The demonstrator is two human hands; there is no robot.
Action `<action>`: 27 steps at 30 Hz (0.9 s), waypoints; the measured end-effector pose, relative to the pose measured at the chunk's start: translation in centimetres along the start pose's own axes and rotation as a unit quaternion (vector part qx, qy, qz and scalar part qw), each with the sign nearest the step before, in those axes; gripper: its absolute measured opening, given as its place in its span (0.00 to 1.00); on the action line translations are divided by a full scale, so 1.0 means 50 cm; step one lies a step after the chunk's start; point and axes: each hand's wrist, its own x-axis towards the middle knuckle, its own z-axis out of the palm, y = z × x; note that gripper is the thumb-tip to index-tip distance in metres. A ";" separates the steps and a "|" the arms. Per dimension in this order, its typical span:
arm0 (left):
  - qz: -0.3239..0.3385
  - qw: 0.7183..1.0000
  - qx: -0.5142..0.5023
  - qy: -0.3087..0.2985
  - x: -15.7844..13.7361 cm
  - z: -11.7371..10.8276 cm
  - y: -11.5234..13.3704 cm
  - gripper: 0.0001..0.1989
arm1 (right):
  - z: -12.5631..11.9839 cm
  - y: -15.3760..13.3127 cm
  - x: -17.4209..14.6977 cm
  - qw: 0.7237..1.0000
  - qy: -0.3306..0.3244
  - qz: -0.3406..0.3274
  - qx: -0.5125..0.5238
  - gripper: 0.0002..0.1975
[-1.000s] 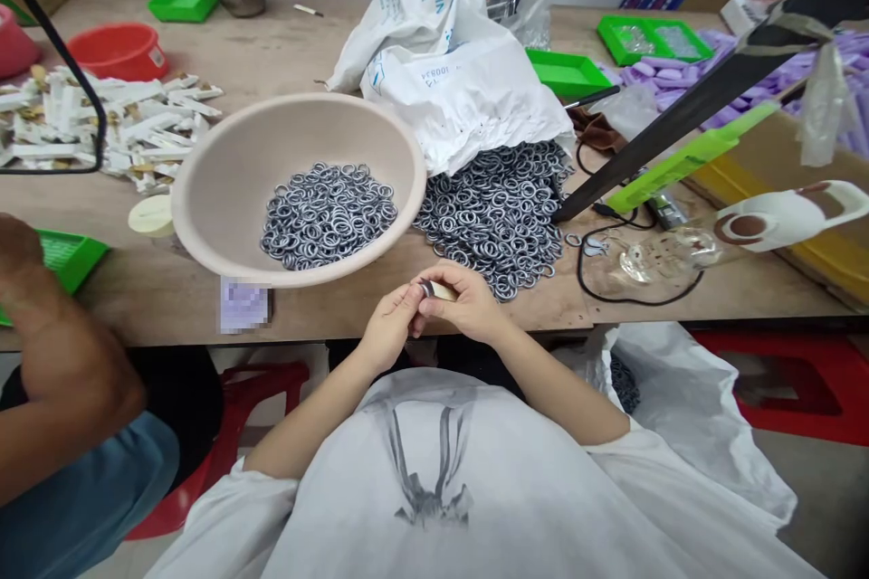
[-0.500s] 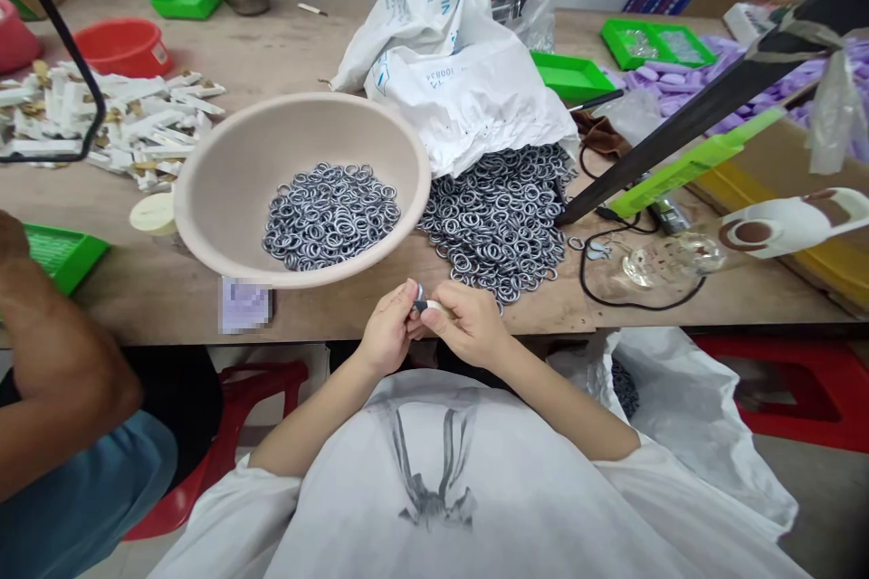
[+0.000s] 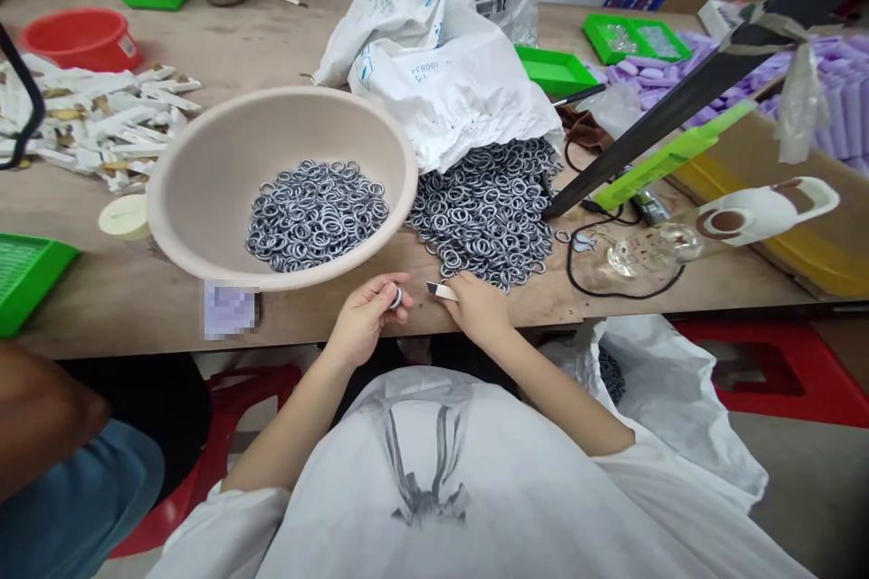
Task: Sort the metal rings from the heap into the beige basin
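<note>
A grey ring (image 3: pixel 396 297) is pinched between the thumb and fingers of my left hand (image 3: pixel 361 321), by the table's front edge. A short distance to the right, my right hand (image 3: pixel 481 308) is closed on a small knife (image 3: pixel 441 290) with a dark blade and a pale handle, its tip towards the left hand. The two hands are apart. Beyond the left hand stands a large beige basin (image 3: pixel 204 145) with many grey rings (image 3: pixel 316 217) in it. Beyond the right hand, a pile of similar rings (image 3: pixel 489 222) spreads from the mouth of a white sack (image 3: pixel 462 99).
A slanted dark metal bar (image 3: pixel 652 118) rises right of the pile. Past it lie a clear and white bottle (image 3: pixel 747 215) and a black cord (image 3: pixel 631 295). White pieces (image 3: pixel 128 122) are heaped at left, near a co-worker's arm (image 3: pixel 47 407). An open sack (image 3: pixel 669 380) stands below right.
My hands have moved apart: the left went leftwards with the ring, the right drew slightly rightwards with the knife. The view has shifted a little.
</note>
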 end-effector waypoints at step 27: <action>0.082 0.996 0.034 -0.004 0.011 0.069 -0.025 0.23 | -0.057 -0.061 0.024 0.870 0.036 -0.030 0.490 0.21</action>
